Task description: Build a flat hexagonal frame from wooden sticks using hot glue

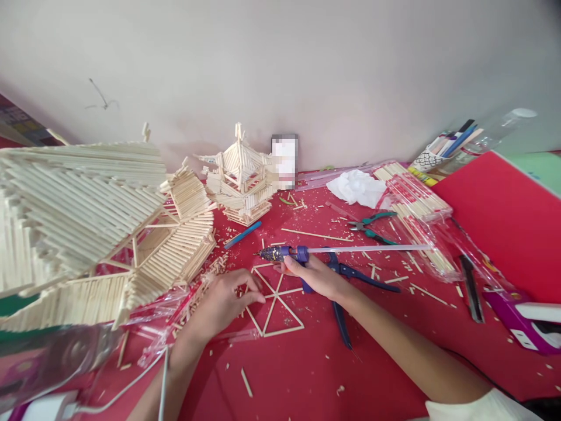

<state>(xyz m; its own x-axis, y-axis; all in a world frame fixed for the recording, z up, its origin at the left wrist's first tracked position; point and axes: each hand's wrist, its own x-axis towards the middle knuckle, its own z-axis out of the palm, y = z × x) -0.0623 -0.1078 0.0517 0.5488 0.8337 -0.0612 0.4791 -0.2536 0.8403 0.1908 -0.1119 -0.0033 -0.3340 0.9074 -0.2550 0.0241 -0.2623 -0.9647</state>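
A spoked frame of thin wooden sticks (284,333) lies flat on the red tabletop. My left hand (230,297) is at its left side, thumb and forefinger curled close together on a stick there; the left corner is hidden under the hand. In my right hand (313,273) is a blue glue gun (270,253), held above the frame's far edge with its nozzle pointing left. A long clear glue stick (368,249) sticks out of the gun's back.
Stick-built pagoda models, one large (87,204) and one small (242,187), stand left and behind. Blue-handled pliers (346,327), green-handled cutters (372,225), a utility knife (472,289), bagged sticks (416,204) and a purple power strip (517,316) lie right. Stick scraps are scattered around.
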